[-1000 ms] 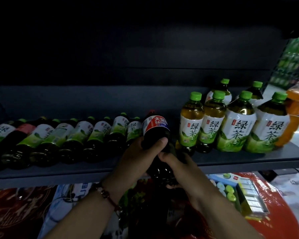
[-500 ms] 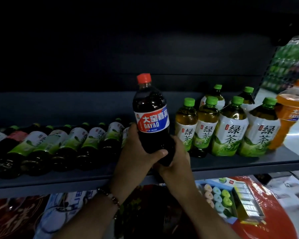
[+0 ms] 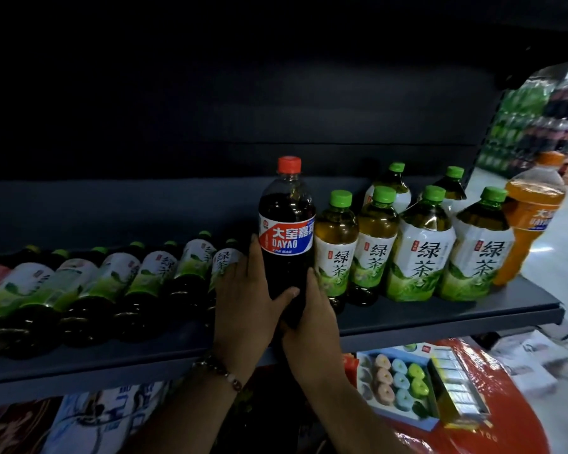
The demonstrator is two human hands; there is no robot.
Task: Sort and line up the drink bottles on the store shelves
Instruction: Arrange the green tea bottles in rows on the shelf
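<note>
A dark cola bottle (image 3: pixel 286 224) with a red cap and a red-and-blue DAYAO label stands upright on the grey shelf (image 3: pixel 440 314). My left hand (image 3: pixel 246 296) grips its lower body from the left, thumb across the front. My right hand (image 3: pixel 312 319) holds its base from the right. Right of it stand several upright green tea bottles (image 3: pixel 420 250) with green caps. An orange DAYAO bottle (image 3: pixel 532 217) stands at the shelf's right end. To the left, several green tea bottles (image 3: pixel 112 283) lie on their sides in a row.
A dark back panel rises behind the shelf, with another shelf overhead. Below the shelf sit a box of coloured sweets (image 3: pixel 397 385) and red packaging (image 3: pixel 505 421). At the far right an aisle opens, with more stocked shelves (image 3: pixel 535 126).
Both hands lifted the cola bottle from a tilted position at the shelf edge and set it upright beside the standing green tea bottles.
</note>
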